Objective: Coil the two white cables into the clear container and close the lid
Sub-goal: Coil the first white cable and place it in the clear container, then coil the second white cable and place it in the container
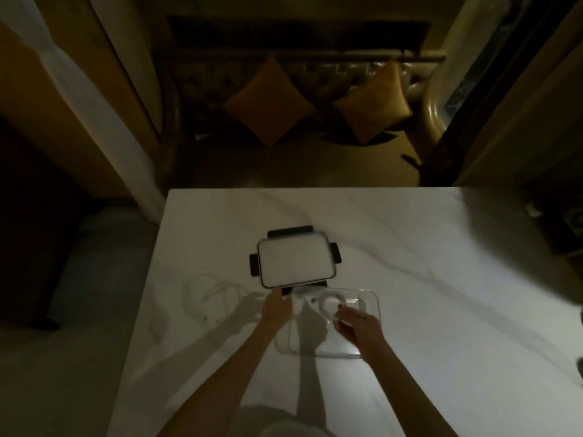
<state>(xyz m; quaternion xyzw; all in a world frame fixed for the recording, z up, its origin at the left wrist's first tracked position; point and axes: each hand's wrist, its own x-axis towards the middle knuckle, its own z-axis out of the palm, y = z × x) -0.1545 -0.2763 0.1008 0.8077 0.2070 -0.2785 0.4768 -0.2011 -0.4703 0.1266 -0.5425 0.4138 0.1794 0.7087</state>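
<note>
The clear container stands on the white marble table, with one white cable coiled inside it. My right hand reaches into the container and its fingers pinch that coil. The lid, white with black clip flaps, lies flat just behind the container. My left hand touches the lid's near corner at the container's left rim. The second white cable lies in loose loops on the table to the left of my left hand.
The table's far edge and left edge drop to a dim floor. A sofa with two cushions stands beyond. The scene is dark and slightly blurred.
</note>
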